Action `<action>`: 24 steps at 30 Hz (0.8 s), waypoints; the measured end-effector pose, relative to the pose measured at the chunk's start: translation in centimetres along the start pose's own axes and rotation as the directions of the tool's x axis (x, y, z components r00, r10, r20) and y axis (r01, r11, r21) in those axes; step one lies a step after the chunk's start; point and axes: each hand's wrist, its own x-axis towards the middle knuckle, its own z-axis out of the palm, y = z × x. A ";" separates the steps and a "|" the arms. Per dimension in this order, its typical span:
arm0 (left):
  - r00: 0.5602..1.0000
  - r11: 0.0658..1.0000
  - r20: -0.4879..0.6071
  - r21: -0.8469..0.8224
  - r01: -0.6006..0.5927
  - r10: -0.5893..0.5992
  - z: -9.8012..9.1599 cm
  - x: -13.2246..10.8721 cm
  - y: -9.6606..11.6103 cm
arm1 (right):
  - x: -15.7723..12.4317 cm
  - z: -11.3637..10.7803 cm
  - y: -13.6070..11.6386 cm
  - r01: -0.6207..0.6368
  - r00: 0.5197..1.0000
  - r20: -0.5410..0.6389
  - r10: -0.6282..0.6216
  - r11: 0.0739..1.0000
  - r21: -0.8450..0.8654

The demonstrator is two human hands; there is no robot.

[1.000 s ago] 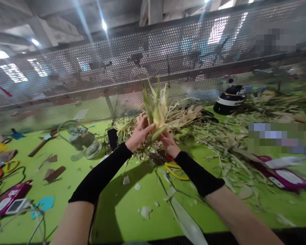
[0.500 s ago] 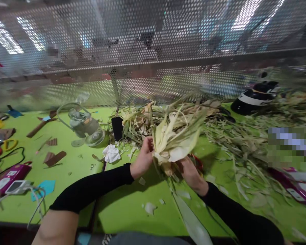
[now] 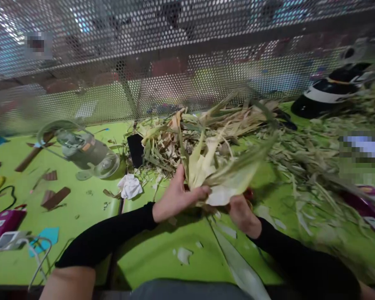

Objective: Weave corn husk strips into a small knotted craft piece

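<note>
A pale green bundle of corn husks (image 3: 203, 162) fans upward between my hands, over the front middle of the green table. My left hand (image 3: 179, 193) wraps round its base from the left, with the thumb lying across the front. On the other side my right hand (image 3: 242, 212) pinches the lower edge of a broad husk leaf (image 3: 228, 189) that is folded outward to the right. One long strip of husk (image 3: 237, 262) hangs toward the table's front edge below my hands. Something red, mostly hidden, shows just behind my right hand.
A heap of dry husks (image 3: 165, 146) lies behind the bundle, with more scattered at right. A black phone (image 3: 135, 150), a crumpled white tissue (image 3: 129, 186) and a tipped clear jug (image 3: 84, 150) are on the left. A perforated metal screen (image 3: 162, 79) borders the back.
My left thumb has come across the front of the husk base. My right hand has moved slightly right, drawing the broad leaf outward and down. The view has shifted a little.
</note>
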 end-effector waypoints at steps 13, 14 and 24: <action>0.994 0.999 -0.106 0.015 -0.034 0.035 0.1 0.6 0.0 | 0.9 -0.6 -1.4 -0.007 0.956 -0.293 0.024 0.998 0.058; 0.994 0.999 -0.107 -0.029 -0.021 0.018 0.1 0.7 -0.1 | 0.9 -0.4 -1.3 -0.045 0.954 -0.287 0.084 0.989 0.141; 0.950 0.930 0.183 -0.226 0.291 -0.253 0.6 1.1 -2.0 | 0.2 -0.2 -1.9 -0.048 0.974 -0.206 0.098 0.970 0.238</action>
